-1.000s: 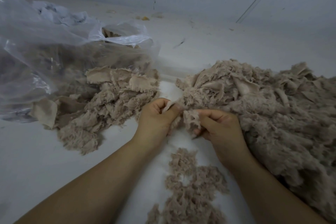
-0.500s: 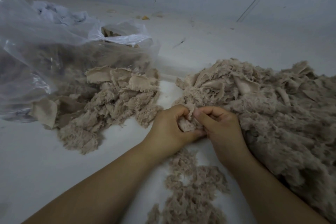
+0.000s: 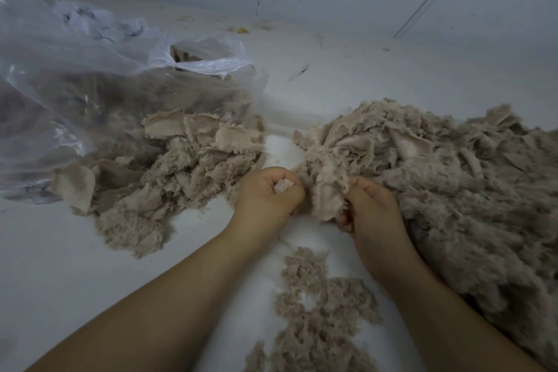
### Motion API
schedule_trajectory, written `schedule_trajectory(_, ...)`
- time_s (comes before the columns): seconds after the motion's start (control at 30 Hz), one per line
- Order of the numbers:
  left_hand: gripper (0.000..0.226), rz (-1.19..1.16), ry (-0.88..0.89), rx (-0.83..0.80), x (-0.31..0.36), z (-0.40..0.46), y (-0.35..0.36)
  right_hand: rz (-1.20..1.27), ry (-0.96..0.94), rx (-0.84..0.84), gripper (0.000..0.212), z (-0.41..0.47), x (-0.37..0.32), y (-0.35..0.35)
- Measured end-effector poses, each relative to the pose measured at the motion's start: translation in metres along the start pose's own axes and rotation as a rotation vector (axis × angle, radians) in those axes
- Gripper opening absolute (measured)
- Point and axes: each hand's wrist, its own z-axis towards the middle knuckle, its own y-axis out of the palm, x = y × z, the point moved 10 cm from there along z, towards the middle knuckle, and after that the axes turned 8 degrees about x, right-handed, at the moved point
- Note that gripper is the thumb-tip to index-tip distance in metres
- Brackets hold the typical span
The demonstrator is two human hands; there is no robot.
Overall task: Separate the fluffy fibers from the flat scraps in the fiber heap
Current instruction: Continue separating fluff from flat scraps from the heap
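Okay, head view, only one camera. My left hand (image 3: 267, 195) is curled into a fist around a small pale tuft of fluff (image 3: 283, 186), which pokes out between thumb and forefinger. My right hand (image 3: 373, 208) pinches a flat beige scrap (image 3: 327, 195) with thumb and fingers closed on its edge; the scrap hangs between both hands, its lower end just above the white surface (image 3: 60, 281). Both hands sit close together, at the near left edge of the big fiber heap (image 3: 453, 184), which fills the right side and mixes fuzzy clumps with smooth flat pieces on top. The right hand's back touches the heap.

Left of the hands, well apart from the heap, lies a second pile (image 3: 169, 178) of beige scraps and fluffy bits, with flat pieces along its far edge and one rounded flat piece at its left end. That pile spills from, or rests against, a clear plastic bag (image 3: 75, 75); cannot tell which. More beige material shows through the bag and at its open mouth.

Between my forearms, near the bottom, a loose strip of fluffy fibers (image 3: 317, 311) lies on the white surface, apart from both piles. Small bits of debris are scattered along the far wall base.
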Motion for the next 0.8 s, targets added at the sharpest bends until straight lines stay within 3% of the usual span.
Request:
schedule_trajectory(0.07, 0.018, -0.074, 0.025, -0.041, 0.006, -0.002, 0.004, -0.056, -0.028, -0.028, 0.034, -0.002, -0.001, 0.004)
schedule_trajectory(0.17, 0.036, -0.010, 0.060, -0.129, 0.012, -0.006, 0.013, -0.104, -0.046, -0.054, 0.024, -0.003, -0.001, 0.006)
schedule_trajectory(0.3, 0.019, -0.007, 0.027, -0.171, 0.012, -0.010, 0.018, -0.098, -0.037, -0.053, 0.019, -0.003, -0.001, 0.005)
schedule_trajectory(0.37, 0.023, -0.062, -0.019, -0.168, 0.008, -0.009, 0.015, -0.088, -0.050, -0.086, 0.006, -0.004, -0.004, 0.010)
schedule_trajectory(0.5, 0.031, -0.012, -0.006, -0.256, 0.010, -0.012, 0.021, -0.092, -0.154, -0.139, 0.029, -0.009, -0.014, 0.017)
schedule_trajectory(0.63, 0.028, -0.004, -0.055, -0.317, 0.005, -0.014, 0.027, -0.156, -0.238, -0.063, 0.024, -0.009, -0.021, 0.008)
schedule_trajectory(0.8, 0.024, -0.259, -0.165, -0.302, 0.001, -0.012, 0.025, -0.127, -0.208, 0.024, 0.032, -0.006, -0.015, -0.001)
